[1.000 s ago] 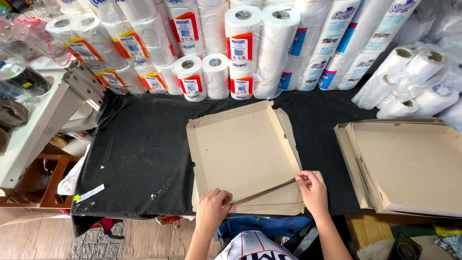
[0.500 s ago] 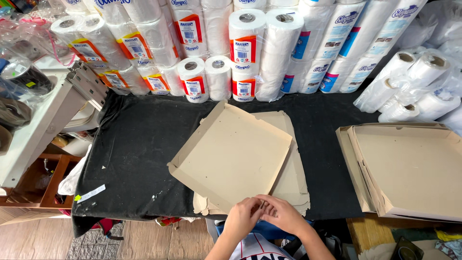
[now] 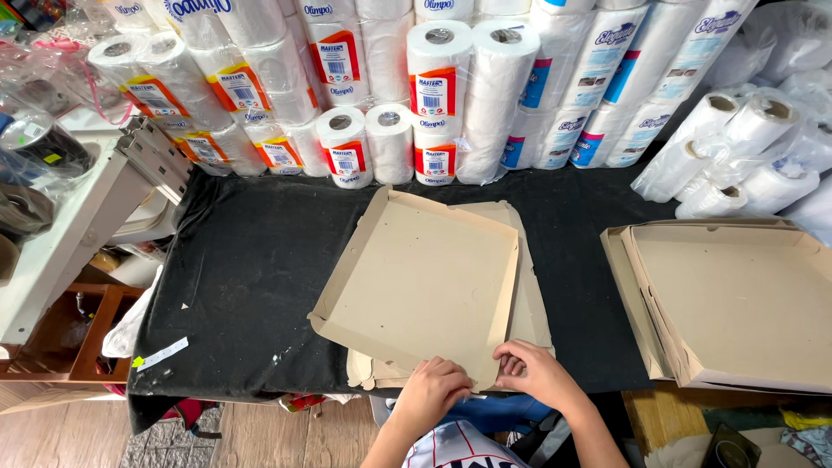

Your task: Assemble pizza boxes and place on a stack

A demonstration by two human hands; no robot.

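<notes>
A flat brown cardboard box blank with raised side flaps (image 3: 416, 282) lies turned at an angle on a black-covered table (image 3: 251, 269), on top of more flat cardboard blanks (image 3: 530, 299). My left hand (image 3: 433, 388) and my right hand (image 3: 533, 371) are close together at the near corner of the top blank, fingers curled on its edge flap. Both hands grip the cardboard at the table's front edge.
Wrapped paper rolls (image 3: 433, 95) are stacked along the back of the table. A pile of folded cardboard boxes (image 3: 737, 299) sits at the right. A white shelf (image 3: 61, 234) with clutter stands at the left, above a wooden floor (image 3: 260, 438).
The top blank has been turned clockwise on the pile. My hands moved from apart on the near flap to close together at the near corner.
</notes>
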